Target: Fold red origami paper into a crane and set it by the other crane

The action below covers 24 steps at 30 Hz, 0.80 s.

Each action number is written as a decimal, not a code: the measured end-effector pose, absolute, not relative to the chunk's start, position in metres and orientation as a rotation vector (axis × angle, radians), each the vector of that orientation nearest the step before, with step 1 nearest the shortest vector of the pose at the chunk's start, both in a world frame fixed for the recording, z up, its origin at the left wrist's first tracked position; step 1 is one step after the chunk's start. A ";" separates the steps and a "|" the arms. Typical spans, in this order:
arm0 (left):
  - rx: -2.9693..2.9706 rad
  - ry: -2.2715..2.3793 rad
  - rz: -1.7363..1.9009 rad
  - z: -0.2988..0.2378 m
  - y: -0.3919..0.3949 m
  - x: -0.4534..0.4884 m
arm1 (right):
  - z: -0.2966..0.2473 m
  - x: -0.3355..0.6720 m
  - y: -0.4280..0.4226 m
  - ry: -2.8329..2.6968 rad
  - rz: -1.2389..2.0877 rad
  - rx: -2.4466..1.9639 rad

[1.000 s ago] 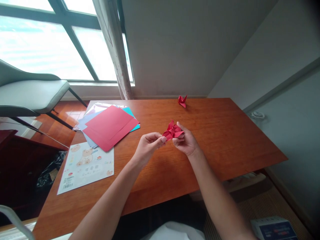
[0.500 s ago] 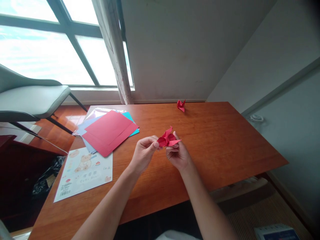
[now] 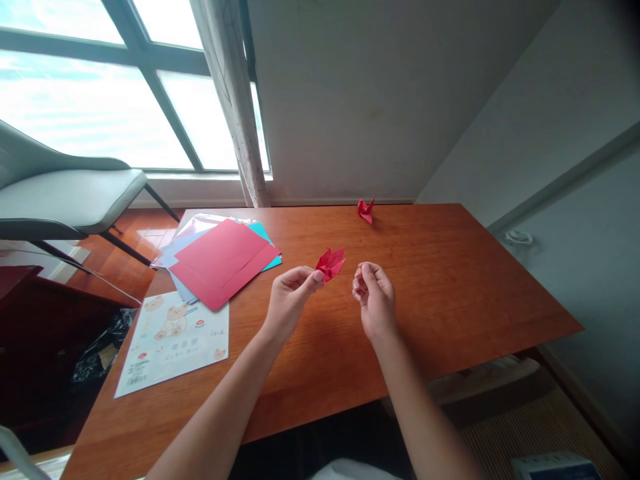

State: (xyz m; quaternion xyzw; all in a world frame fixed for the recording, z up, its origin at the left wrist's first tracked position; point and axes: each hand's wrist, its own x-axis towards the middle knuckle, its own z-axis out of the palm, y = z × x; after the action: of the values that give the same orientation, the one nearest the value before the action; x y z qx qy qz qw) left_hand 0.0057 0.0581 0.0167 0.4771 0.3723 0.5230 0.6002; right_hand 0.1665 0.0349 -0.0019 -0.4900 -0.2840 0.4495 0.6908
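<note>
Between the thumb and forefinger of my left hand (image 3: 294, 297) is a red origami crane (image 3: 331, 264), pinched at its left side with its folded points spread up and to the right. My right hand (image 3: 375, 299) is to the right of it, apart from the paper. Its thumb and fingertips are drawn together, and nothing shows in them. A second red paper crane (image 3: 366, 211) stands at the far edge of the wooden table (image 3: 450, 280).
On the table's left lie stacked sheets of red paper (image 3: 225, 263), with blue sheets and clear plastic beneath. A white sheet with a bear print (image 3: 175, 343) is nearer me. A grey chair (image 3: 75, 197) stands by the window, beyond the left edge.
My right hand has let go of the crane and moved right, its fingers closing together. The crane stays in my left hand and is turned, its points now facing up and right.
</note>
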 end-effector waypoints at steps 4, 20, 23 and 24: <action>1.080 0.868 1.144 0.018 0.058 0.006 | 0.000 0.179 0.040 -1.302 0.388 -1.312; 1.007 0.711 1.073 0.017 0.057 0.011 | -0.002 0.193 0.050 -1.826 -0.202 -1.377; 1.080 0.647 1.013 0.018 0.057 0.010 | -0.002 0.192 0.051 -1.748 -0.136 -1.361; 1.104 0.643 0.996 0.017 0.057 0.010 | -0.002 0.191 0.052 -1.730 -0.079 -1.344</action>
State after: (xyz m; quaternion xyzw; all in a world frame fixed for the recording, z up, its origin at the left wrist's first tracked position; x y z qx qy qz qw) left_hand 0.0097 0.0566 0.0171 0.4935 0.2876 0.4451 0.6896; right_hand 0.1910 0.0516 -0.0024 -0.5452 -0.7019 -0.0320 0.4571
